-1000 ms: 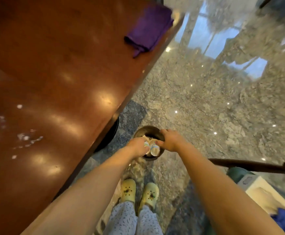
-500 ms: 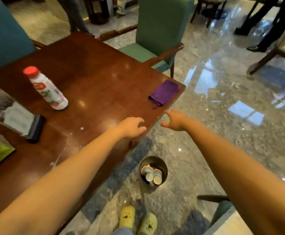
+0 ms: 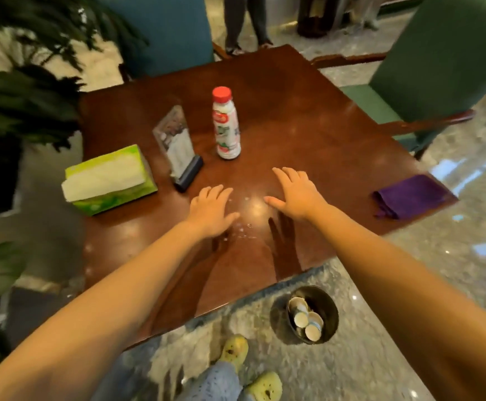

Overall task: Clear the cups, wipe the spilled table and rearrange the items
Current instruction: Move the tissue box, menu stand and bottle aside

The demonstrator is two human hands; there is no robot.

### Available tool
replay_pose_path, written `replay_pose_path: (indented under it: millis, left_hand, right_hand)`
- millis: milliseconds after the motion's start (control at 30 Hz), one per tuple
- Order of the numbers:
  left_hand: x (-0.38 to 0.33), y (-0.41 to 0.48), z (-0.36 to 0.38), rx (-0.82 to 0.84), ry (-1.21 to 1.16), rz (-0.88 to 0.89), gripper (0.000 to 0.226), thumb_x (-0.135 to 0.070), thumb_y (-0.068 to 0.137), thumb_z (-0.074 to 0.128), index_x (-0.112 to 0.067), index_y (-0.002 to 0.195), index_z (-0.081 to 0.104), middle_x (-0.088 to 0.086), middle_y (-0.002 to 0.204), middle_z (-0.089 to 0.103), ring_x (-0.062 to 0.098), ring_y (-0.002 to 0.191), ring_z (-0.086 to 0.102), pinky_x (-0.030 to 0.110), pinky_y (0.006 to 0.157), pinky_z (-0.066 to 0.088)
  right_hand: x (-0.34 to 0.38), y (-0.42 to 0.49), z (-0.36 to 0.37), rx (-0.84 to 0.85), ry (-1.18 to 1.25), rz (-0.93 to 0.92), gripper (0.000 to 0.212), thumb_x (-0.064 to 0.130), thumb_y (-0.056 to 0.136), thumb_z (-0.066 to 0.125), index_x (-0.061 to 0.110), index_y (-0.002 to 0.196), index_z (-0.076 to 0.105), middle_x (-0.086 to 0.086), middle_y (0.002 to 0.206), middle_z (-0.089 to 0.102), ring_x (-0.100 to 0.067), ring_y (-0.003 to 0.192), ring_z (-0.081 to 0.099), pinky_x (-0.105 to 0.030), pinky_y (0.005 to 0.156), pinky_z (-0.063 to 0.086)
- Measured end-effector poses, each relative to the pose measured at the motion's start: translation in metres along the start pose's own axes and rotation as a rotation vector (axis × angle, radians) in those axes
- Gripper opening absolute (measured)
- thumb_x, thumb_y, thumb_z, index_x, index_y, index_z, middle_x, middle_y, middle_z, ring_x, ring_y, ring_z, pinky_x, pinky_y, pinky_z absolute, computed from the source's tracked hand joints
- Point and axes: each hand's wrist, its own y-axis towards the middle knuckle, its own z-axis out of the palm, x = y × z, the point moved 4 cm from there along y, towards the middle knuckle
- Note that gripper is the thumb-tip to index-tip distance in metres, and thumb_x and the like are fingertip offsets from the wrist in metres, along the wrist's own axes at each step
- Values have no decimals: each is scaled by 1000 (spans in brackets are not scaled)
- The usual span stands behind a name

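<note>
While the left grip (image 3: 211, 209) and the right grip (image 3: 296, 195) hang over the brown surface (image 3: 293, 125), both have flat, spread fingers and hold nothing. Little white spill drops (image 3: 244, 227) lie between them. The folded purple cloth (image 3: 409, 196) lies well to the right of the right grip, at the surface's edge, its long side running left to right. The cups (image 3: 306, 319) sit in the bin (image 3: 330, 311) on the floor.

table (image 3: 308, 134): tissue box (image 3: 108, 180) left, bottle (image 3: 226, 125) middle, cloth (image 3: 409, 195) on my right edge
bin (image 3: 325, 305): on floor near me, cups (image 3: 305, 319) inside
</note>
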Motion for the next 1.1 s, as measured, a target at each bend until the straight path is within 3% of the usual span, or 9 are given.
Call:
replay_pose_path:
  millis: [333,500,533,567,767,900,1100]
  left_hand:
    - [137,-28,-23,-113,-41,-260,70,-47,88,50,-17,145,22,10,155,19,31,142,15,47,114,20]
    - [153,-24,-43,-270,8,-238,78,-48,86,54,-12,145,17,12,156,15,31,143,12,45,116,15]
    - [193,-3,-57,-282,-11,-253,82,-49,85,55,-11,146,16,13,156,15,31,144,11,43,117,13]
    - [230,15,-71,-279,-27,-276,87,-50,83,58,-10,146,14,14,156,13,31,144,11,43,117,12]
    - [249,31,-67,-70,29,-207,116,-58,70,68,-9,147,-3,13,158,-5,29,145,-3,46,118,4]
    - [274,49,-71,12,67,-203,126,-60,63,73,-9,147,-6,14,157,-8,28,145,-7,48,118,0]
    - [286,58,-64,57,77,-194,132,-63,56,75,-12,147,-7,17,157,-4,33,145,-4,50,117,0]
  right_hand:
    - [109,78,1,19,-6,-277,83,54,88,50,11,149,16,-13,156,22,-35,140,23,-46,114,26]
    - [118,91,-11,-30,121,-289,87,48,86,59,4,148,16,-16,155,22,-34,142,21,-44,116,21]
    - [144,127,-10,-12,151,-283,88,45,86,60,3,148,15,-16,155,23,-35,142,22,-44,116,22]
    - [170,161,-10,-2,176,-257,88,41,85,62,3,148,15,-15,155,23,-35,141,23,-44,115,23]
    - [161,176,-15,-45,447,-178,82,21,75,77,3,139,30,-15,141,43,-30,130,42,-33,102,35]
    - [158,197,-11,77,545,-132,87,24,74,78,9,141,25,-9,141,44,-25,130,43,-33,105,37]
    - [157,209,-8,59,629,-83,61,26,75,78,15,123,42,7,114,53,-17,107,57,-33,93,47]
